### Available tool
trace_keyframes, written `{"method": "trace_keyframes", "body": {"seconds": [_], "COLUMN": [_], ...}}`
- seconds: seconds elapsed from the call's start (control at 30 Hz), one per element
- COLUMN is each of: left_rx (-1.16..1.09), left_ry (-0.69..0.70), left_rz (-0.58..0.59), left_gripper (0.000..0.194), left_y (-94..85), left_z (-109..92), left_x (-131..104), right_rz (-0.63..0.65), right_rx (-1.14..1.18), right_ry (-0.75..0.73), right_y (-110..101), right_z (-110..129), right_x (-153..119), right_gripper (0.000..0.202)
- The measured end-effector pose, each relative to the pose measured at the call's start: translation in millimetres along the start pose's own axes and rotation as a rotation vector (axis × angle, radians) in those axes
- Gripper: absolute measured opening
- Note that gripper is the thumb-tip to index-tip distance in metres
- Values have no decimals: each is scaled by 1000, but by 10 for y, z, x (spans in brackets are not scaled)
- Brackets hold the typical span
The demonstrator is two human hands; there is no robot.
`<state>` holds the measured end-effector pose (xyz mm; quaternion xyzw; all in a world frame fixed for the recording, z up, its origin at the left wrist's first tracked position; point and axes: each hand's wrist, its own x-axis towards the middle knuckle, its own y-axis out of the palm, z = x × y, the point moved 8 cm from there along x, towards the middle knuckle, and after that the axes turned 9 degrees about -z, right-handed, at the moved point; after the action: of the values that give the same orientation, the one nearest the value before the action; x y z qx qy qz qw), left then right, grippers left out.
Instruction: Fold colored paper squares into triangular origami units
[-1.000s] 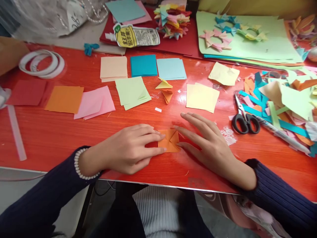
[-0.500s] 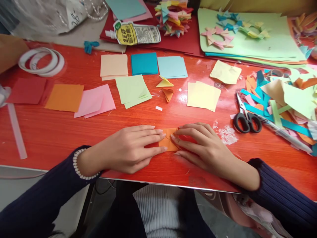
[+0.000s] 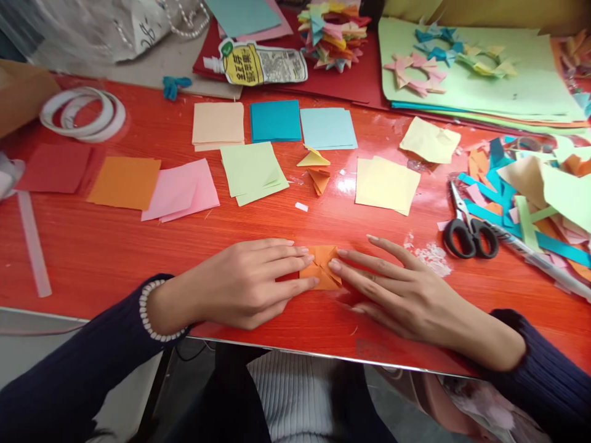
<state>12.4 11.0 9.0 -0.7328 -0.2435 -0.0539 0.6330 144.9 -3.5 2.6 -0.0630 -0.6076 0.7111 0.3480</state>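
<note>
A small folded orange paper (image 3: pixel 322 271) lies flat on the red table between my hands, creases showing on its top face. My left hand (image 3: pixel 252 283) rests its outstretched fingertips on the paper's left side. From the right, my right hand (image 3: pixel 397 286) reaches over with fingers spread, and a couple of its fingertips touch the paper's right edge. Beyond the hands sit a folded orange piece (image 3: pixel 319 180) and a folded yellow piece (image 3: pixel 314 157). A tiny white paper scrap (image 3: pixel 301 207) lies nearer.
Square paper stacks, including green (image 3: pixel 253 173), pink (image 3: pixel 182 189) and pale yellow (image 3: pixel 386 186), spread across the table (image 3: pixel 184 246). Black-handled scissors (image 3: pixel 468 231) lie right, beside paper scraps (image 3: pixel 530 197). Tape rolls (image 3: pixel 83 115) are at left, a pouch (image 3: pixel 261 63) behind.
My right hand has moved right and spread its fingers, uncovering more of the orange paper. My left hand stays on the paper. The whole view has shifted slightly.
</note>
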Motion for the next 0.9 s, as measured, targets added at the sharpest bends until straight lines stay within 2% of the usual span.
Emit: {"method": "trace_keyframes", "body": {"seconds": [0.1,0.27,0.4,0.53,0.6,0.73,0.83,0.9], "left_rx": [43,118,104,86,73,71,99,112], "left_ry": [8,1,-12,-33,-39,-37,-27,-13], "left_rz": [7,31,50,58,54,32,2,-32], "left_gripper": [37,37,39,39,38,36,35,32], "left_y": [33,109,132,135,132,113,80,49], "left_z": [-18,-27,-24,-10,-5,-1,-1,-10], "left_x": [63,134,116,99,105,128,133,126], "right_rz": [-14,-42,-68,-21,-56,-197,-140,-159], "right_rx": [-14,91,119,139,175,149,49,-5], "right_ry": [1,20,-56,-132,-147,-31,12,28], "right_y": [11,17,-56,-96,-155,-246,-132,-101], "right_z": [9,-45,-15,8,12,-37,-12,-8], "right_x": [-23,-36,-53,-119,-135,-63,21,50], "right_gripper": [69,63,61,59,58,55,49,48]}}
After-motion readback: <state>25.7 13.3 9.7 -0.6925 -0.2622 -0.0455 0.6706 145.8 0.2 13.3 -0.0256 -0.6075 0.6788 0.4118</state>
